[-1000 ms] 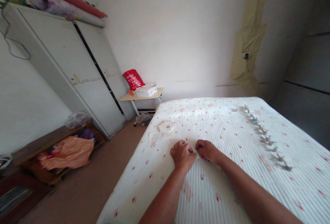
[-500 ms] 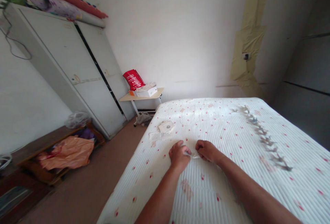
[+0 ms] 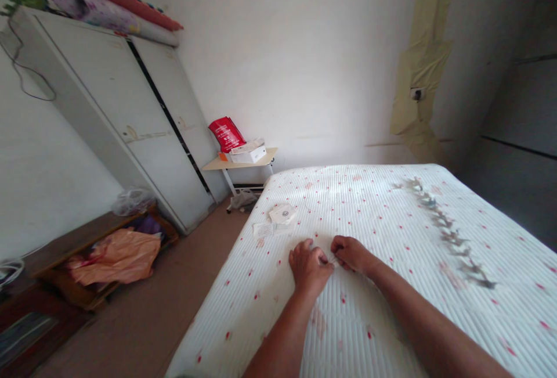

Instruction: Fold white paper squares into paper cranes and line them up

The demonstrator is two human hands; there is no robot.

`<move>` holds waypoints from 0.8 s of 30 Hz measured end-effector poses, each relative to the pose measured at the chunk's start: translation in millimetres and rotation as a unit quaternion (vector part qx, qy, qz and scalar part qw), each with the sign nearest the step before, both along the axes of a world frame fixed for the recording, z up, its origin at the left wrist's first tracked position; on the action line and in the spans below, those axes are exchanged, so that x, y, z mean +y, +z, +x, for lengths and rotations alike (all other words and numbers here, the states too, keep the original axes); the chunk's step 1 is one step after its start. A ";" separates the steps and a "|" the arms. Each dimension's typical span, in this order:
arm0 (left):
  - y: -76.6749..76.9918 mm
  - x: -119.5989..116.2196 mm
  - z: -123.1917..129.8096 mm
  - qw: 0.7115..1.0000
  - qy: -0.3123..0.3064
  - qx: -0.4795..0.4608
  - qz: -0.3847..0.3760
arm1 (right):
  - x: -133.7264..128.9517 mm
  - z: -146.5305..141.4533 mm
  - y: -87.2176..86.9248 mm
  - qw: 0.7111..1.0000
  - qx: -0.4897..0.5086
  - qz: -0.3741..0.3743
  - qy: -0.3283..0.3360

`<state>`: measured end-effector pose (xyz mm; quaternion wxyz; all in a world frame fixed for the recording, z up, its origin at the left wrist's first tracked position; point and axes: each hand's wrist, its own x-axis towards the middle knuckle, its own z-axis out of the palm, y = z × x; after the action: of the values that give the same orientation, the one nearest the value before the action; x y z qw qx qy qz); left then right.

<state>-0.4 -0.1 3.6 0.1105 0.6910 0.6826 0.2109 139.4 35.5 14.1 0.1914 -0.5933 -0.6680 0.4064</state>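
Observation:
A small whitish piece of folded paper lies between my two hands just above the bed, mostly hidden by fingers. My right hand pinches it from the right with fingers bent. From the left, my left hand meets it with thumb and index finger closed together, the other fingers curled. To the right runs a slanting row of small greyish folded figures, like paper cranes, a little blurred. Ahead and to the left lie a flat white paper piece with a round dark print and printed slips.
The bed has a white ribbed cover with red dots. Behind its far left corner, a small table bears a red bag and a white box. A grey cabinet and a low wooden bench stand left.
My left hand has moved right, closing its thumb and index finger at the folded paper. My right hand stays nearly in place, and less of the paper shows.

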 end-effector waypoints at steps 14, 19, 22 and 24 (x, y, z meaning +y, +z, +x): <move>3.5 0.0 -0.6 1.000 -0.002 -0.002 -0.019 | -0.4 4.7 -0.1 0.992 -0.034 0.107 0.060; 2.7 -0.9 -1.1 1.000 -0.007 0.000 -0.018 | 1.9 5.7 -1.9 0.992 -0.043 0.101 0.057; 3.3 -1.9 -1.1 1.000 -0.006 -0.002 -0.012 | 2.6 8.2 -0.9 0.993 -0.044 0.095 0.054; 3.7 -2.2 -0.8 1.000 -0.005 -0.001 -0.012 | 2.3 9.8 0.3 0.993 -0.044 0.095 0.053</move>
<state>-1.3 -2.3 7.3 0.1202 0.6931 0.6813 0.2026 149.2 37.8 14.4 0.1954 -0.5534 -0.7420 0.3240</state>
